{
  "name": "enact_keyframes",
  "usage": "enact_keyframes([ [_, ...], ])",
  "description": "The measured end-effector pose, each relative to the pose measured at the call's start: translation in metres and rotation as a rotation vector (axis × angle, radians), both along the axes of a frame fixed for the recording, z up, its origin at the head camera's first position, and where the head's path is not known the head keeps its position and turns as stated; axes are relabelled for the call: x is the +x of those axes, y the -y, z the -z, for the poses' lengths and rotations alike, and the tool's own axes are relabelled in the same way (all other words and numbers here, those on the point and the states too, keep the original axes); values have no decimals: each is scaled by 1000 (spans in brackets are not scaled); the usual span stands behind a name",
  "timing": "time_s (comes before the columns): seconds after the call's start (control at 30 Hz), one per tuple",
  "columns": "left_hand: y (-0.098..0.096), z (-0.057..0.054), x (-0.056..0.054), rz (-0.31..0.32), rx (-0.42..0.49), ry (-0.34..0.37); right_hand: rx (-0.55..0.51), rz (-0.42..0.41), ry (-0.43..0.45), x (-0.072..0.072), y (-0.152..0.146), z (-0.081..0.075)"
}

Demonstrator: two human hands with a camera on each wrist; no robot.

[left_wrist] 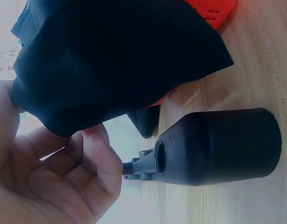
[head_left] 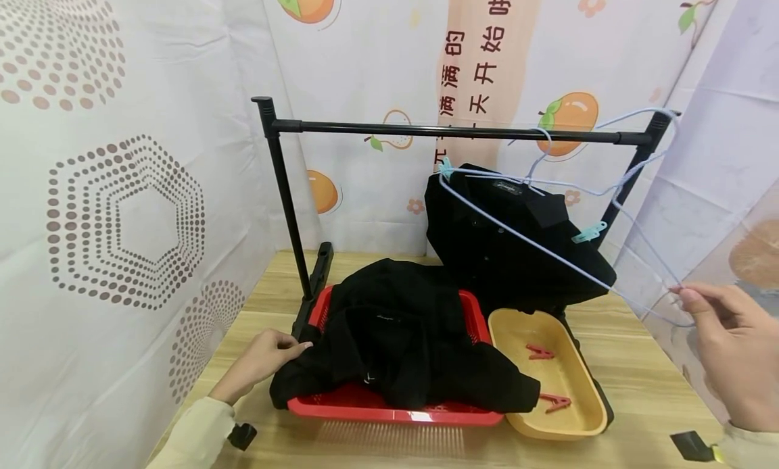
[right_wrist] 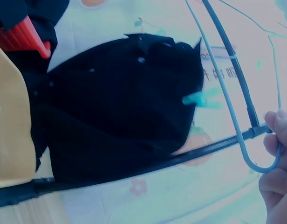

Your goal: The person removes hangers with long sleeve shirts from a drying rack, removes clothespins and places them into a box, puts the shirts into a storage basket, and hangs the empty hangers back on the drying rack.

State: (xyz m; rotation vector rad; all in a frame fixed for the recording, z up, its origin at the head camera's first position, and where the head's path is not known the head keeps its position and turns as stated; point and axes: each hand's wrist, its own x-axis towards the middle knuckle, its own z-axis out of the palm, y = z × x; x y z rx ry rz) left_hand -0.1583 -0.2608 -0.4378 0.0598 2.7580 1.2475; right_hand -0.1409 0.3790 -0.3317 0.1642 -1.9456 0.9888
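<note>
At the right in the head view, my right hand (head_left: 727,347) pinches one end of a light-blue wire hanger (head_left: 523,239), held tilted in the air before the rack. That end lies between thumb and fingers (right_wrist: 272,144) in the right wrist view. My left hand (head_left: 270,357) pinches the edge of a black shirt (head_left: 389,347), which is spread collar up over a red basket (head_left: 402,415). The shirt's cloth (left_wrist: 115,60) partly covers the left fingers in the left wrist view. Another black shirt (head_left: 523,246) hangs from the rack on a hanger, with teal clips (head_left: 589,232) at its shoulders.
A black rack (head_left: 395,128) spans the wooden table (head_left: 255,307); one rack foot (left_wrist: 227,147) lies near my left hand. The yellow tray (head_left: 599,401) right of the basket holds red clips (head_left: 555,403). Patterned curtains (head_left: 359,50) stand behind and at both sides.
</note>
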Motion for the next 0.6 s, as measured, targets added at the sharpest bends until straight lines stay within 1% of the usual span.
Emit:
enact_keyframes([
  [0.1, 0, 0, -1, 3, -7, -8, -28, 47, 10, 3, -9, -2],
  [0.17, -1, 1, -2, 2, -8, -10, -53, 54, -4, 3, -17, -1],
  [0.2, -1, 1, -2, 1, -8, -9, -78, 34, -25, 2, -21, 1],
  [0.23, -1, 1, -2, 3, -8, -7, -114, -3, -52, 1, -26, 3],
  [0.3, 0, 2, -2, 7, -7, -5, -129, -2, -67, 1, -34, 7],
  [0.37, 0, 3, -1, 5, -4, 2, -159, -34, -91, -1, -43, 12],
  [0.4, 0, 3, -1, 8, -5, 2, -165, -50, -99, -2, -48, 15],
  [0.43, 0, 3, -1, 8, -4, 4, -164, -37, -88, -2, -52, 17],
  [0.47, 1, 3, 0, 6, -3, 7, -145, -3, -70, -2, -56, 19],
  [0.53, 1, 3, 0, 5, 4, 15, -143, -3, -71, -5, -66, 25],
  [0.6, 1, 3, 0, 5, 8, 14, -117, 23, -58, -6, -73, 29],
])
